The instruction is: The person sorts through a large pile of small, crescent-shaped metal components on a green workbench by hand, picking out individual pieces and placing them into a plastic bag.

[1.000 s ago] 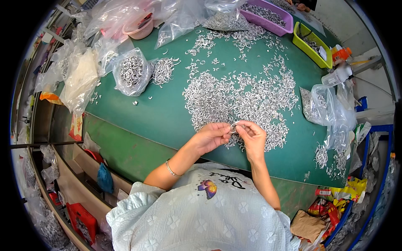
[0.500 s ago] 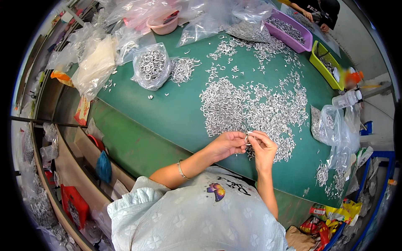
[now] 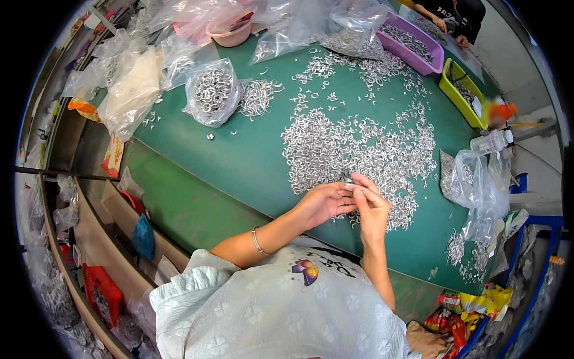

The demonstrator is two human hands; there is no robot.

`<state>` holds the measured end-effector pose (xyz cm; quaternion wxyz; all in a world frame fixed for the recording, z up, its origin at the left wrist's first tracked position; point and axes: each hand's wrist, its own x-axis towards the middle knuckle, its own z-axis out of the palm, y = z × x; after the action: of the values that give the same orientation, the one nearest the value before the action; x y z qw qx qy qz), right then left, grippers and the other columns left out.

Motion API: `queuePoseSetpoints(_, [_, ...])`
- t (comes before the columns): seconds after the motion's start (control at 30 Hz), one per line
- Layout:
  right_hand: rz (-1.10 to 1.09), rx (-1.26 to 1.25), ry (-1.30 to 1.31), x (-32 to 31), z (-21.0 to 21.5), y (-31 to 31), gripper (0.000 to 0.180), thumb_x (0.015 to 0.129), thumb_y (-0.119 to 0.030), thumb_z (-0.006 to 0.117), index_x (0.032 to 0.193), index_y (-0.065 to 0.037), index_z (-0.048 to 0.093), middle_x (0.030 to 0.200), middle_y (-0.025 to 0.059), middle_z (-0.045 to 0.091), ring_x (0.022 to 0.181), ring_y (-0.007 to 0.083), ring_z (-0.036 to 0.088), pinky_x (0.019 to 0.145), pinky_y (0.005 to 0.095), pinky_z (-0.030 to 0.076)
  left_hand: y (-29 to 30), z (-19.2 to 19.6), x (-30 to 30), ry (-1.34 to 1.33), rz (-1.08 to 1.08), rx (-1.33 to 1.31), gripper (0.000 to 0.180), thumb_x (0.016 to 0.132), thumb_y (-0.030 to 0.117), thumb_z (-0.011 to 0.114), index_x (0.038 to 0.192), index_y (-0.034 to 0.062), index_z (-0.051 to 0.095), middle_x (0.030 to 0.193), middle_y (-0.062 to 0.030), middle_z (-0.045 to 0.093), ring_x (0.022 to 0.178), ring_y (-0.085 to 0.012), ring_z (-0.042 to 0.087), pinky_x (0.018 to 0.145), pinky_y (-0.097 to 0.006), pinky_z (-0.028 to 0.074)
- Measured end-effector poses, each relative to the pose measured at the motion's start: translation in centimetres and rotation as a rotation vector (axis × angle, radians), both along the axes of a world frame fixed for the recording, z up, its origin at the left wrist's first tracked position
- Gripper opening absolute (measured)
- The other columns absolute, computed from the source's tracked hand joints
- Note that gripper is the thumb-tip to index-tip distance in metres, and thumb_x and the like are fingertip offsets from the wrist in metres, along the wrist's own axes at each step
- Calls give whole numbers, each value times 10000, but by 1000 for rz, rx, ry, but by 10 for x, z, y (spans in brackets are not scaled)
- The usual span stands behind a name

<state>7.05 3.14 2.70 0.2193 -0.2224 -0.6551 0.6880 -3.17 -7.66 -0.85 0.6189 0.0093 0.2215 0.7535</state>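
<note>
My left hand [image 3: 323, 203] and my right hand [image 3: 372, 206] meet fingertip to fingertip over the near edge of a green table [image 3: 239, 161]. Between the fingertips sits a small metal ring part [image 3: 348, 179], pinched by both hands. A wide scatter of the same small silver rings [image 3: 359, 143] covers the table just beyond my hands. My left wrist wears a thin bracelet.
A clear bag of larger metal rings [image 3: 212, 93] lies at the far left, with more plastic bags [image 3: 134, 84] behind it. A purple tray [image 3: 412, 48] and a yellow-green tray [image 3: 460, 90] stand at the far right. A clear bag [image 3: 475, 179] and plastic bottle [image 3: 493, 140] lie right. Another person [image 3: 448, 12] sits beyond.
My hands stay together at the same spot on the pile's near edge, fingers shifting slightly on the small ring. The view has tilted a little as my head moved.
</note>
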Motion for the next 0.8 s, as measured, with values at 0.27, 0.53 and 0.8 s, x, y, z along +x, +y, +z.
queuePoseSetpoints(0.27, [111,304,-97,0,4,0,250,879,-48,639,1119,-16,698,1190,117,651,1081,206,589,942,323,452,-5,-13,2,-90,-40,4,246,996,212,460,1098,45,608,1055,-90,655,1010,-186,624,918,-361,482])
queuePoseSetpoints(0.53, [109,-428,-118,8,-8,6,332,1039,-210,468,1250,35,543,1143,145,644,1013,199,633,871,320,520,-11,20,11,821,153,-254,170,963,46,535,1092,-10,631,986,-64,664,901,-144,628,769,-265,479])
queuePoseSetpoints(0.8, [108,-1050,181,9,-25,4,353,1044,-252,445,1204,40,561,1126,144,641,1047,246,624,952,386,497,-2,39,-3,2030,352,-175,342,823,7,631,1158,73,634,971,-80,667,852,-264,613,784,-392,418])
